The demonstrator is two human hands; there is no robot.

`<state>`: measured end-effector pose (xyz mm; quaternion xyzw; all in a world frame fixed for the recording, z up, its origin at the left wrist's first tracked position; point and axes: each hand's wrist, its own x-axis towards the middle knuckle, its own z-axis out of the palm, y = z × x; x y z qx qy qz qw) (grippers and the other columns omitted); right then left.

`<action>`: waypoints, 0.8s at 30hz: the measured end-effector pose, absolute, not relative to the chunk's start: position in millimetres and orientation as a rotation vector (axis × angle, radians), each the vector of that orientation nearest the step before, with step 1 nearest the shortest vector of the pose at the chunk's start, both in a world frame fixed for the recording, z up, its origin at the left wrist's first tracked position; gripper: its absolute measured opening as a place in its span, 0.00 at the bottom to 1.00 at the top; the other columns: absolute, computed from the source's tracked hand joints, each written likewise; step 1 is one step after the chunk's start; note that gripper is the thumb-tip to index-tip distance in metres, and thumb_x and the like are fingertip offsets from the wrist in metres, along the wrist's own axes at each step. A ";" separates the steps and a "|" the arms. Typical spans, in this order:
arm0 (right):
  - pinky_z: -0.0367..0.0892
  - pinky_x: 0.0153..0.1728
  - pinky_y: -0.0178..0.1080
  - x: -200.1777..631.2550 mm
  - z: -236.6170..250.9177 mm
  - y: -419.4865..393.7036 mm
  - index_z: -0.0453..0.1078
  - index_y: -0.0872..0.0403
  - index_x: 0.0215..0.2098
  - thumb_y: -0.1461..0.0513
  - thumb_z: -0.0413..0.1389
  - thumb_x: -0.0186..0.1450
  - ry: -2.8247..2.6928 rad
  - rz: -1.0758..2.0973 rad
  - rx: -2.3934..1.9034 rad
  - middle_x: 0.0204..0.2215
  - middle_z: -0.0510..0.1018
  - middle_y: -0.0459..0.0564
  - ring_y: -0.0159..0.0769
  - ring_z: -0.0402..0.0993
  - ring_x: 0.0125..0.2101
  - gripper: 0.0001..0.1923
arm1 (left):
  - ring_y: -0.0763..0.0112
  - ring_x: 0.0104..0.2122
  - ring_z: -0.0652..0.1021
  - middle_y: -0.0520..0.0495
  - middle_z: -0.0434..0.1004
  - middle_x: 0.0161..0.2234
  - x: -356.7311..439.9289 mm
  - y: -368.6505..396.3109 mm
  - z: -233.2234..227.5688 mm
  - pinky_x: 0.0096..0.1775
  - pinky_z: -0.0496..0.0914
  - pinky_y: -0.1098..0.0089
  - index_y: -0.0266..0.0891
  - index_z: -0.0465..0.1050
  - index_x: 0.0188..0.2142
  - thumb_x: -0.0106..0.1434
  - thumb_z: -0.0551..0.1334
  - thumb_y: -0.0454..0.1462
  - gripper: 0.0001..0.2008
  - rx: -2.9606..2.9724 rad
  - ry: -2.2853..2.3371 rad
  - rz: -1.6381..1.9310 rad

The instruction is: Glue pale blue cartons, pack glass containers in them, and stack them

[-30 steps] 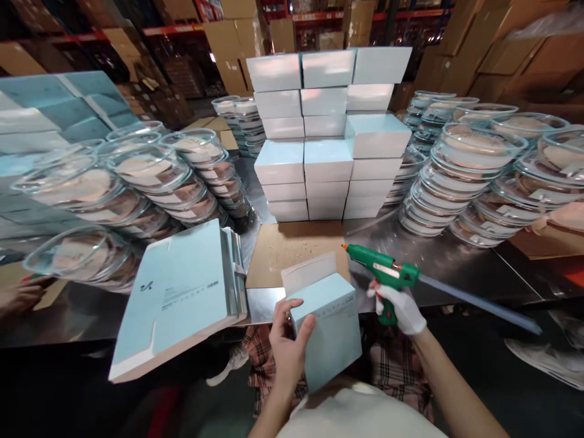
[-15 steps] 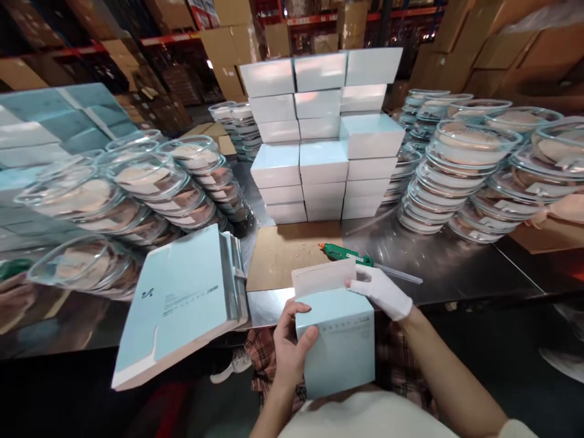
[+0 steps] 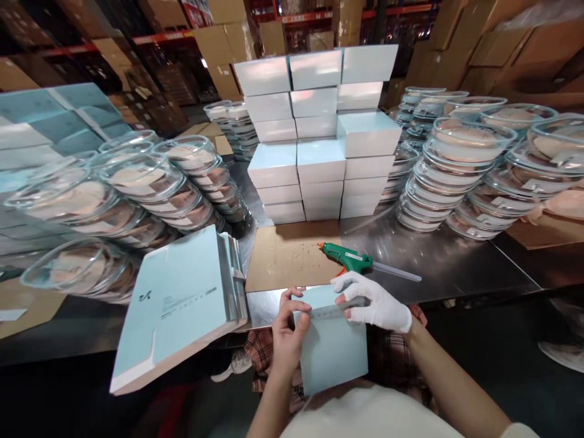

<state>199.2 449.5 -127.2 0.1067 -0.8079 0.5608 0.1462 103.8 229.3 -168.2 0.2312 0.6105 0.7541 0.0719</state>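
Observation:
A light blue box (image 3: 333, 350) rests against my body at the table's near edge, its top flap folded down. My bare left hand (image 3: 287, 331) grips its left side, thumb on the front. My right hand (image 3: 376, 304), in a white glove, presses flat on the closed flap along the top edge. A green glue gun (image 3: 349, 258) lies on the table just beyond my right hand, nozzle pointing left onto a brown cardboard sheet (image 3: 287, 258).
A pile of flat blue box blanks (image 3: 177, 298) overhangs the table edge at left. Finished blue boxes (image 3: 319, 134) are stacked high behind the cardboard. Stacks of clear lidded round containers (image 3: 150, 182) fill the left, and more clear containers (image 3: 469, 164) the right. Another person's hand (image 3: 561, 210) shows at far right.
My right hand set the glue gun down on the table, then folded the box's upright flap down and now presses it shut. The left hand kept holding the box.

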 end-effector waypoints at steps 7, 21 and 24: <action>0.60 0.68 0.63 219.8 -164.6 417.9 0.54 0.46 0.73 0.35 0.68 0.56 -2.242 0.831 0.023 0.70 0.59 0.65 0.61 0.62 0.68 0.56 | 0.66 0.40 0.79 0.48 0.79 0.41 83.9 238.4 -164.1 0.42 0.73 0.68 0.43 0.76 0.38 0.50 0.75 0.61 0.29 -0.198 1.639 2.518; 0.31 0.72 0.69 65.7 -6.8 489.3 0.66 0.38 0.66 0.61 0.55 0.74 -2.175 -0.301 0.022 0.61 0.72 0.49 0.49 0.64 0.65 0.24 | 0.48 0.63 0.73 0.35 0.72 0.61 91.1 237.4 -130.8 0.57 0.75 0.51 0.53 0.58 0.71 0.59 0.67 0.65 0.46 0.527 1.676 2.721; 0.33 0.72 0.70 -12.9 31.1 507.6 0.64 0.48 0.69 0.63 0.52 0.74 -2.347 -0.315 -0.121 0.66 0.67 0.57 0.53 0.60 0.66 0.26 | 0.49 0.58 0.77 0.35 0.75 0.58 103.7 224.4 -144.1 0.53 0.77 0.52 0.49 0.67 0.66 0.64 0.65 0.60 0.36 0.675 1.771 2.622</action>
